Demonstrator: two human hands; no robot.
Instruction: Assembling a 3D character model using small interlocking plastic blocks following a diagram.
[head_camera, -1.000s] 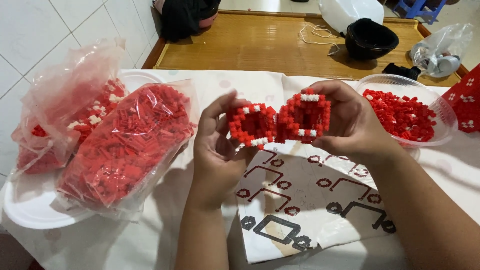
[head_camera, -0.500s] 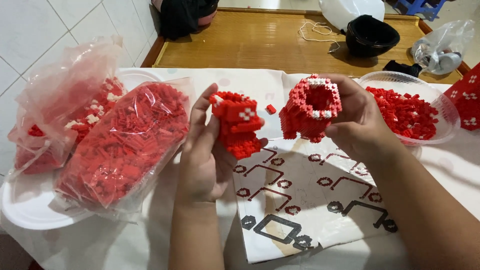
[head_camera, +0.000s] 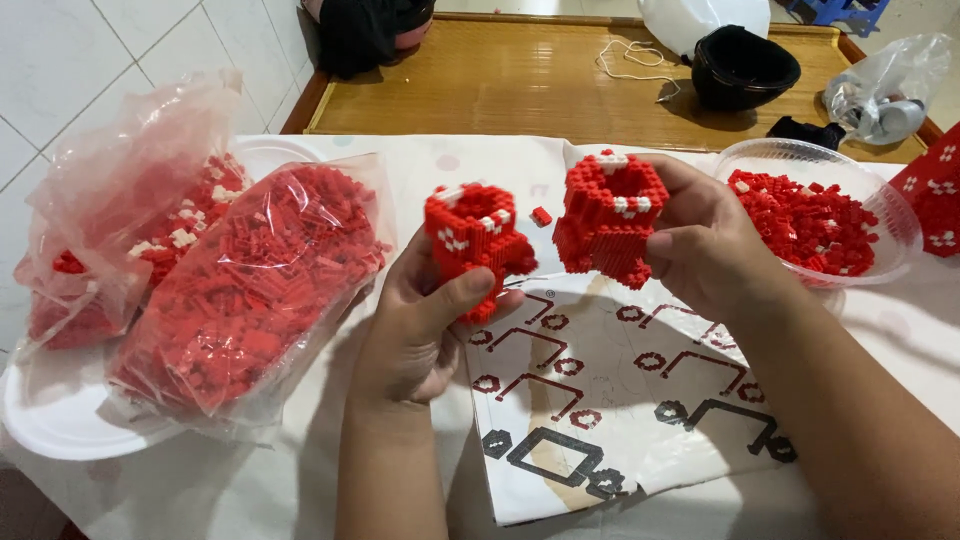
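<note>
My left hand (head_camera: 420, 325) grips a small red block model with white spots (head_camera: 475, 240), thumb across its lower front. My right hand (head_camera: 705, 245) holds a second, larger hollow red block piece (head_camera: 610, 215) with white blocks on its rim. The two pieces are apart, a small gap between them. A single loose red block (head_camera: 541, 215) lies on the cloth between them. Under both hands lies a sheet of paper with printed building diagrams (head_camera: 610, 400).
Two clear plastic bags of red blocks (head_camera: 250, 285) (head_camera: 130, 210) rest on a white plate (head_camera: 50, 415) at the left. A clear bowl of red blocks (head_camera: 850, 175) stands at the right. Behind is a wooden surface (head_camera: 520, 85) with a black bowl (head_camera: 745, 65) and a plastic bag (head_camera: 890, 90).
One second ago both hands held the two red pieces pressed together. They have since come apart, the left piece lowered to the left and the right piece turned with its hollow opening up.
</note>
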